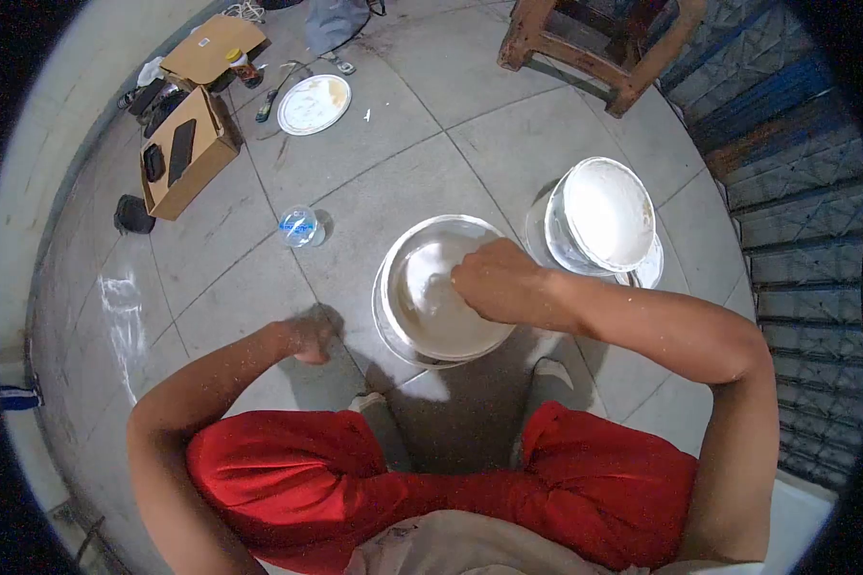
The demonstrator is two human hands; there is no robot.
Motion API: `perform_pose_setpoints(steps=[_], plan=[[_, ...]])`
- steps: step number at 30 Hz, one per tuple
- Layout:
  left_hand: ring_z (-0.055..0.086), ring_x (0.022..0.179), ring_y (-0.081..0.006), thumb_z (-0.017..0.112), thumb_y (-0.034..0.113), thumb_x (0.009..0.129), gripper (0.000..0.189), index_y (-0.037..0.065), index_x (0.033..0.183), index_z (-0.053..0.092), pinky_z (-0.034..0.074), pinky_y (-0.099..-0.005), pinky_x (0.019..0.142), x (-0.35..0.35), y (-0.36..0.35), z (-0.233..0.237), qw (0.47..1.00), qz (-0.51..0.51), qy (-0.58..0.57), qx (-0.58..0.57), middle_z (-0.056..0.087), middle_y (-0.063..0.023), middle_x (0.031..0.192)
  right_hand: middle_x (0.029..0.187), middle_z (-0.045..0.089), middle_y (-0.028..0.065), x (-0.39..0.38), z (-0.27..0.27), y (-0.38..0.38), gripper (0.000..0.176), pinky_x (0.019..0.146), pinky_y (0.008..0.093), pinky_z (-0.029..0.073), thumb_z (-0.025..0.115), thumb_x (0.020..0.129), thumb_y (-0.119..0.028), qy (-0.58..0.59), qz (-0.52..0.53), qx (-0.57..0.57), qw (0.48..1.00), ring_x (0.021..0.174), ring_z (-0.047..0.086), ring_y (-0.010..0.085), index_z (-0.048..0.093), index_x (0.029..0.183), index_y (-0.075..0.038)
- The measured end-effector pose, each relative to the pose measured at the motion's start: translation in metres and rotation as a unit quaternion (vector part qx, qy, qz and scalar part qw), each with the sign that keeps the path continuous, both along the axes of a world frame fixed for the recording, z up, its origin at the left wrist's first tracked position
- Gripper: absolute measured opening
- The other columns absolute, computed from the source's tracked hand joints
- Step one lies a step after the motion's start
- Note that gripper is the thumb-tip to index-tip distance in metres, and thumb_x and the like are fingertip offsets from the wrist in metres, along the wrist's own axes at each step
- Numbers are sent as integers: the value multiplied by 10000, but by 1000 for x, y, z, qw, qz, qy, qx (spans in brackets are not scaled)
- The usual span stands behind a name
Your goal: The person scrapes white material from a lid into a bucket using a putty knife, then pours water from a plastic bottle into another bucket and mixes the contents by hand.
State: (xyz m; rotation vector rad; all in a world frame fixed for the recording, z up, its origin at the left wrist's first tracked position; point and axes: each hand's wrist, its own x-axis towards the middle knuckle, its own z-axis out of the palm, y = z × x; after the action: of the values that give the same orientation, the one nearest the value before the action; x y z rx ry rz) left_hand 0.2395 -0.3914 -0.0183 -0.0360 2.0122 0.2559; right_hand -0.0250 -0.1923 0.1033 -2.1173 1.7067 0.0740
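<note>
A white bucket [393, 307] stands on the floor between my feet, with a pale, wet mix [441, 307] inside. My right hand [499, 278] is closed in a fist over the bucket's right side, knuckles up. What its fingers grip is hidden beneath the hand. Left of the bucket, my left hand [309, 335] hangs in front of my left knee, apart from the bucket. Motion and shadow smear its fingers.
A second white bucket [556, 235] stands at right. A clear plastic cup [300, 227] is at left. Farther off lie a white lid [314, 103] and a cardboard box [201, 172] with dark items. A wooden stool [585, 62] stands by the metal shutter [796, 278].
</note>
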Motion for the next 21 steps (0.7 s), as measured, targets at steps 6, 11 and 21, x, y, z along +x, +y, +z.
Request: perform_pose_setpoints(steps=[6,11,21], plan=[[648,883,-286,620,268,913,321,24,1122,615,506,-472,809,-11,19,7,961,192,90,176,673,-210,906,892,717,232,-2,-5,-6,196,700,491,566,566,849,-76,39,-35,-6,999,846,719,377,729,921,7],[643,968,-243,592,238,960,277,16,1124,612,512,-422,894,-6,14,-23,932,255,107,233,684,-161,1022,903,710,255,4,-24,-9,175,723,496,566,601,814,-70,-16,-37,37,998,845,712,400,724,881,37],[602,1125,-253,587,276,988,408,21,1306,571,460,-409,1024,-16,30,-2,912,288,45,290,654,-165,1213,777,663,278,10,-11,-1,178,719,512,527,610,796,-107,-74,13,75,994,773,680,433,684,775,53]])
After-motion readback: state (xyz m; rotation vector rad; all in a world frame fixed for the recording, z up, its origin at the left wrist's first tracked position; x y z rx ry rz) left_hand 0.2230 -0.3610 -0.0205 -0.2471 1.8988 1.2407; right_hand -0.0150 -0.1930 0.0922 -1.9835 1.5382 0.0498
